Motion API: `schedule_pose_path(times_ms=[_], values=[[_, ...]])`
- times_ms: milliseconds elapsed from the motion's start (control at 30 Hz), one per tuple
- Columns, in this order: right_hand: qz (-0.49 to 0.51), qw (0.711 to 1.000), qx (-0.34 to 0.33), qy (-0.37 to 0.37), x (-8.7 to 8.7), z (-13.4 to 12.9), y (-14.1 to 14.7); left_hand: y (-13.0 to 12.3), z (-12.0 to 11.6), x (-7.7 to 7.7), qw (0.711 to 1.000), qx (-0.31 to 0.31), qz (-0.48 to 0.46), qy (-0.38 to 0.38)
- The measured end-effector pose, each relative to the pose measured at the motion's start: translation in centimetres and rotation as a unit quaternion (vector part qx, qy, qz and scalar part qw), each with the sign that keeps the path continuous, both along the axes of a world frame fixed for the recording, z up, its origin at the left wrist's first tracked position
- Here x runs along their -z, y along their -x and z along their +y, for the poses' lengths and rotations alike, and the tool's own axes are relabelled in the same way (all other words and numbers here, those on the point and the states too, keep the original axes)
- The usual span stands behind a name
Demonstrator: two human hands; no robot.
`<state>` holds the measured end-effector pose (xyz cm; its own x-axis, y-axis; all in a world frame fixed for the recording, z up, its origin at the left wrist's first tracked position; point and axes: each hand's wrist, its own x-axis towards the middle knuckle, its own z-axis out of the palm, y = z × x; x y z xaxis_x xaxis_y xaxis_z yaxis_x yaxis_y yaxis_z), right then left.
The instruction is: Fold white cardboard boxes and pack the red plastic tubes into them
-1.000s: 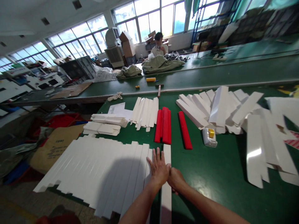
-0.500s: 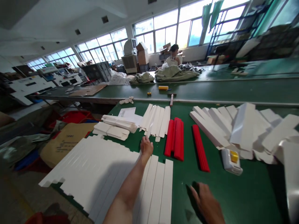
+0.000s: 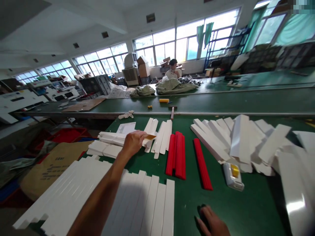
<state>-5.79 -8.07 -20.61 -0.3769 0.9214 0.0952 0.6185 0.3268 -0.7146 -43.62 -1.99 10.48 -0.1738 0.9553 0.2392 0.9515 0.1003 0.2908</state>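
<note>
My left hand is closed on the end of a flat carton whose brownish side shows, over the small group of white cartons. Low in the view, my right hand rests near the green table with its fingers apart and nothing in them. Red ribbed strips lie bundled right of the white cartons, and another red piece lies farther right. Long flat white cartons are spread in a row under my left forearm.
A white and yellow tape dispenser stands at the right, before a heap of white boxes. More folded cartons lie at the left. Behind are a long green bench and a seated person.
My left hand has moved up and left, and a carton is now lifted in it from the small group. The view has turned slightly to the right.
</note>
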Motion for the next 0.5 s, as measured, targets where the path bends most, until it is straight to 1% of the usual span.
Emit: schedule_pose_path(times_ms=[33,67,100,133,167,200,233,267,300,333,367,400,433,467,500], values=[[0.014,0.999,0.019,0.023,-1.9,0.4,0.1,-0.5,-1.6,-2.9,1.000,0.026,0.001,-0.007],[0.026,0.998,0.048,0.042,-4.3,0.9,0.0,-1.3,-3.2,-5.4,0.998,0.053,-0.001,-0.016],[0.044,0.996,0.073,0.034,-7.0,1.4,-0.3,-2.4,-4.8,-7.6,0.994,0.099,-0.012,-0.035],[0.069,0.995,0.067,0.015,-9.8,1.8,-0.7,-3.7,-6.1,-9.3,0.990,0.134,-0.028,-0.043],[0.101,0.994,0.036,-0.003,-12.8,2.0,-1.2,-5.3,-7.2,-10.5,0.984,0.168,-0.047,-0.040],[0.135,0.990,-0.019,-0.022,-15.6,2.1,-1.7,-7.0,-8.0,-11.2,0.977,0.197,-0.069,-0.034],[0.152,0.985,-0.079,-0.011,-18.1,2.0,-2.2,-8.9,-8.5,-11.3,0.971,0.221,-0.090,-0.021],[0.157,0.977,-0.139,0.031,-20.2,1.7,-2.6,-10.8,-8.7,-11.1,0.963,0.244,-0.110,-0.009],[0.165,0.964,-0.193,0.080,-21.7,1.3,-2.9,-12.7,-8.7,-10.5,0.956,0.265,-0.129,-0.002],[0.174,0.946,-0.239,0.133,-22.6,0.7,-3.1,-14.6,-8.6,-9.6,0.948,0.285,-0.145,0.002],[0.184,0.926,-0.273,0.187,-23.0,0.2,-3.1,-16.2,-8.5,-8.4,0.940,0.302,-0.160,0.004],[0.198,0.906,-0.293,0.233,-22.8,-0.4,-3.1,-17.7,-8.3,-7.0,0.935,0.305,-0.179,0.000],[0.214,0.891,-0.298,0.269,-22.3,-0.9,-3.1,-18.9,-8.1,-5.4,0.935,0.292,-0.202,-0.009],[0.232,0.882,-0.288,0.291,-21.5,-1.3,-3.0,-19.9,-8.0,-3.7,0.938,0.259,-0.230,-0.024],[0.248,0.883,-0.266,0.296,-20.6,-1.4,-3.0,-20.7,-7.8,-1.8,0.940,0.203,-0.271,-0.049]])
